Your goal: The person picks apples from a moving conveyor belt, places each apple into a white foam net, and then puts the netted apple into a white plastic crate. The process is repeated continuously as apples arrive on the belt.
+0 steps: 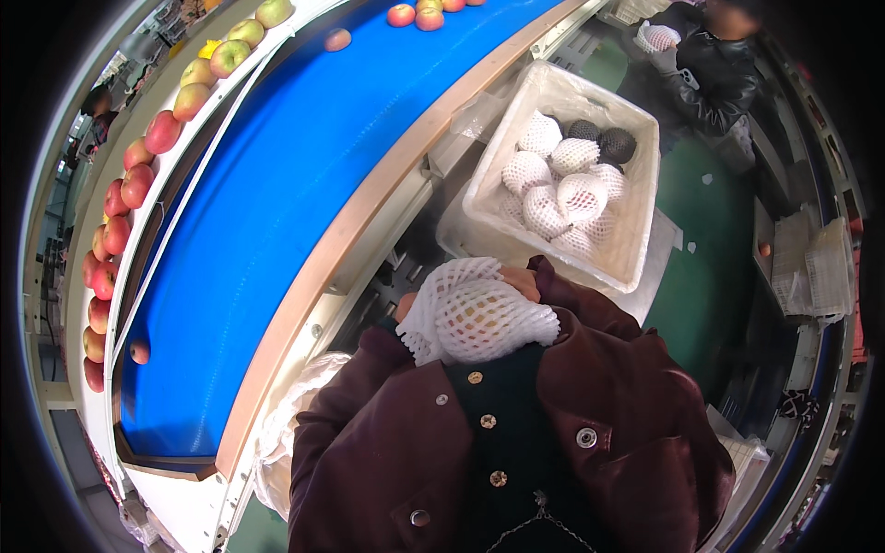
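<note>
Close to my chest, an apple in a white foam net sleeve [484, 314] is held between my two hands. Yellow and reddish skin shows through the mesh. My left hand [405, 305] grips the net at its left side, mostly covered by the foam. At the upper right of the bundle, my right hand [522, 282] has its fingers bent against the net. Just beyond my hands stands a white plastic crate [561, 257] lined with film. Several apples in white foam nets [546, 211] lie in it, along with dark netted fruit [617, 145] at its far end.
A blue conveyor belt [276, 228] with a tan wooden rim [332, 249] runs along my left, carrying a few apples [338, 39]. Apples [138, 185] line a white channel beyond it. At upper right, another person [726, 76] holds a netted fruit [657, 37]. A white bag [304, 394] hangs beside my left arm.
</note>
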Available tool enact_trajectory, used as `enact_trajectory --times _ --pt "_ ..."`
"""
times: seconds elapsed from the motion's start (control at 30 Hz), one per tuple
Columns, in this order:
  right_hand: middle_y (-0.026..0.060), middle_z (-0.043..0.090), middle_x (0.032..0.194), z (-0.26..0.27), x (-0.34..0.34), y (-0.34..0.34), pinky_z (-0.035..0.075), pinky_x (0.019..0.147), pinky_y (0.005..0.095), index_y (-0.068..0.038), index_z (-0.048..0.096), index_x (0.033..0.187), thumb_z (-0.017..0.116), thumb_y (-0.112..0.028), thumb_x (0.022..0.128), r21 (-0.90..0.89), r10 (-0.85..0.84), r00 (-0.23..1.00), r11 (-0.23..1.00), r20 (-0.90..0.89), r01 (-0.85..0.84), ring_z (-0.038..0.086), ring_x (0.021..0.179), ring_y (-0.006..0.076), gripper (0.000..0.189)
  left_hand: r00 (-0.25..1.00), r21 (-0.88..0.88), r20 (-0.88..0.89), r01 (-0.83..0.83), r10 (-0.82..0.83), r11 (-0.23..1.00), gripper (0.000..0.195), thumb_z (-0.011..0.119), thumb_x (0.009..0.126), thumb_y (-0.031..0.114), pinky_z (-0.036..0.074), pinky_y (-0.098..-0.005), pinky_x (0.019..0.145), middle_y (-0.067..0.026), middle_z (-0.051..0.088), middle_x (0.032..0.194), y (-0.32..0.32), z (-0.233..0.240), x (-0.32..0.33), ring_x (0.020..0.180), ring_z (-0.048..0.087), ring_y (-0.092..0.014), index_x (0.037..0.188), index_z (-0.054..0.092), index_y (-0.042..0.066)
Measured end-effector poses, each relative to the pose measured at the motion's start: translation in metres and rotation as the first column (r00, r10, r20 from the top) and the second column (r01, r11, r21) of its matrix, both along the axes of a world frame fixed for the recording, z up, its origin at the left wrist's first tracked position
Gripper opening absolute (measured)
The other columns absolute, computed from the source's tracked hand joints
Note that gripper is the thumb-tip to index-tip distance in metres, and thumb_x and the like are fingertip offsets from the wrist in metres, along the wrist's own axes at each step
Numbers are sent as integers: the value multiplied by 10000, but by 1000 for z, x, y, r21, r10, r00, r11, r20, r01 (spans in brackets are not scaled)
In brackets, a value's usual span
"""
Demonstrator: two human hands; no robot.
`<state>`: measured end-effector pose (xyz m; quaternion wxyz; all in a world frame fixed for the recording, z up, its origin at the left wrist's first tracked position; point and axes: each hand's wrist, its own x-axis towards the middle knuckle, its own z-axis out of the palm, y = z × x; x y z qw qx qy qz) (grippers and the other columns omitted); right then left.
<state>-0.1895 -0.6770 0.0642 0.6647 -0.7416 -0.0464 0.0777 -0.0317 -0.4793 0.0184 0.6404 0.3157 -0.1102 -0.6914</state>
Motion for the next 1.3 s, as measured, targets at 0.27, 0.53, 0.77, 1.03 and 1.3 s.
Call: enact_trajectory --times 0.27,0.53,0.77,1.03,1.3 --pt "100 466 1296 45 17 0 350 1014 336 -13 316 1367 836 -335 599 604 -293 956 759 -20 245 442 1194 189 982 931 -134 70 -346 357 929 264 577 793 -23 519 -330 796 -139 650 989 -29 91 33 859 649 -226 1057 575 -38" --pt "102 546 1162 43 42 3 432 931 286 -29 384 1260 735 7 712 437 -783 592 607 189 664 531 1076 162 651 185 -256 953 71 239 964 477 704 730 17 484 -350 836 -137 608 1118 -35 121 -35 957 609 -231 1169 516 28" --pt "166 505 1143 39 13 -56 394 957 352 12 443 1208 771 -85 614 -230 -705 356 272 614 934 496 1095 295 686 289 -146 951 99 112 984 546 652 763 1 454 -353 884 -116 558 1200 7 100 -8 1096 553 -269 1267 454 68" --pt "201 477 1171 -43 11 -115 359 1000 410 -5 437 1218 601 97 576 -790 -469 832 368 298 490 434 1145 394 671 279 -190 900 -442 335 877 242 563 810 -45 477 -299 836 -77 641 969 101 78 21 919 611 -160 1044 593 13" --pt "163 475 1311 -42 25 -165 302 1059 381 -18 426 1321 674 32 680 -715 -368 930 647 14 266 426 1238 301 689 -61 -158 884 -972 463 173 174 519 755 -133 485 -254 736 -52 631 800 264 -18 -19 790 611 -121 827 594 7"
